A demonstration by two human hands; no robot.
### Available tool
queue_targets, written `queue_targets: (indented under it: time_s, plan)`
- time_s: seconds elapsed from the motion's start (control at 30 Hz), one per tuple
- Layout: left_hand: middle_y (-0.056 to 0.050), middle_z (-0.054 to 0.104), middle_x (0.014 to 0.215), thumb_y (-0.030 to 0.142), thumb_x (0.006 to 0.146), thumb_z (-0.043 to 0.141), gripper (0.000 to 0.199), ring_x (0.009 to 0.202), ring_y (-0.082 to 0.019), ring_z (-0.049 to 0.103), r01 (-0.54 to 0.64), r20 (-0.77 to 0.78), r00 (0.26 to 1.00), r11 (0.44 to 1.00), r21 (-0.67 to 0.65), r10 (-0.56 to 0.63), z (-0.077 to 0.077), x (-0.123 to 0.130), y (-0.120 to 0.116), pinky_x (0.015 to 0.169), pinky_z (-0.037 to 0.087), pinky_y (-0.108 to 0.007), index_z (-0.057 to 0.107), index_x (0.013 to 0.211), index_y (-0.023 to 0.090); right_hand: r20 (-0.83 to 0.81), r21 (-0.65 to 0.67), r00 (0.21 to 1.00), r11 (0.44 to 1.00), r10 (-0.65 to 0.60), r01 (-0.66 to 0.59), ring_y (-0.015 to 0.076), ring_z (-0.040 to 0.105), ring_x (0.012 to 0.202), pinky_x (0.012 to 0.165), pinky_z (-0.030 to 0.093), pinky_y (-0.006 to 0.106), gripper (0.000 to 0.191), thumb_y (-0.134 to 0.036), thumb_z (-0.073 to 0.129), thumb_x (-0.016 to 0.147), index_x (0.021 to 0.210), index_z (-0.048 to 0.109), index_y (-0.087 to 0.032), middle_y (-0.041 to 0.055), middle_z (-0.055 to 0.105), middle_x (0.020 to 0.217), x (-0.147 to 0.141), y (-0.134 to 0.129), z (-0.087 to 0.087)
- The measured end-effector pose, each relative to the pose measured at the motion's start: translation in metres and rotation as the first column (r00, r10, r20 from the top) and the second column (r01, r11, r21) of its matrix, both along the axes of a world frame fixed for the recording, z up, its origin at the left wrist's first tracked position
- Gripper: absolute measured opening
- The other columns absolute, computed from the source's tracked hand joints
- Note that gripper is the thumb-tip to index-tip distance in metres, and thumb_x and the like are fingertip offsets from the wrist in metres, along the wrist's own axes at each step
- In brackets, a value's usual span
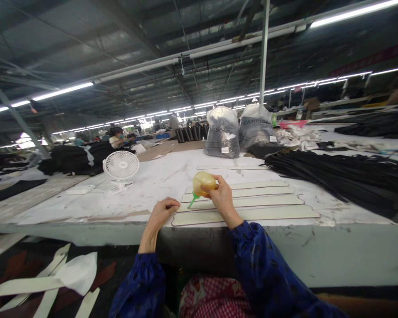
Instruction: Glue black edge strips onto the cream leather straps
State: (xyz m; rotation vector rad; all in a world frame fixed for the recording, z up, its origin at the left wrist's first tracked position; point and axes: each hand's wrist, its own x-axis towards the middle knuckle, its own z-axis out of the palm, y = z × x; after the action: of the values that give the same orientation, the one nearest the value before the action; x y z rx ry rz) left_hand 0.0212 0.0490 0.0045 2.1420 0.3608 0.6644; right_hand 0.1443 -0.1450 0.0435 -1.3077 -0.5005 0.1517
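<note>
Right hand (221, 196) closed round a yellowish squeeze bottle (204, 180), tilted, green nozzle (193, 201) pointing down over the left part of the pale strips (275, 213); left hand (162, 213) at the strips' left ends, thumb and forefinger close together, cannot tell whether they grip a strip; strips dark-edged, lying side by side, the nearest just beside the near edge of the white-topped table (159, 170); white fan (121, 165) far left, well apart from the left hand, white surface showing between; right side tighter, black straps (338, 181) heaped near the strips' right ends; two filled bags (223, 134) stand beyond; right one reads "CARPISA", left one's lettering only partly legible; white labels on both, print too small to read.
</note>
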Motion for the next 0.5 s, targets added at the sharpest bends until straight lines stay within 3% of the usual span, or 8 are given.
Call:
queue_targets:
  time_s: [0.2, 0.5]
  plan:
    - [-0.007, 0.070, 0.086, 0.036, 0.062, 0.069, 0.020, 0.077, -0.020, 0.061, -0.004, 0.003, 1.000, 1.000, -0.009, 0.004, 0.000, 0.000, 0.000, 0.072, 0.045, -0.031, 0.075, 0.070, 0.018, 0.012, 0.009, 1.000, 1.000, -0.010, 0.010, 0.0192, 0.067, 0.069, 0.056, 0.061, 0.031, 0.050, -0.037, 0.076, 0.059, 0.104, 0.060, -0.019, -0.0011, 0.066, 0.074, 0.006, -0.008, 0.001]
    - [-0.007, 0.070, 0.087, 0.037, 0.063, 0.068, 0.021, 0.080, -0.021, 0.061, 0.006, -0.001, 1.000, 1.000, 0.000, -0.006, 0.000, 0.000, 0.000, 0.073, 0.046, -0.032, 0.074, 0.071, 0.018, -0.029, 0.019, 0.999, 1.000, 0.024, -0.024, 0.0194, 0.067, 0.070, 0.057, 0.061, 0.032, 0.049, -0.035, 0.076, 0.058, 0.102, 0.060, -0.020, -0.0014, 0.067, 0.077, -0.002, 0.006, -0.001]
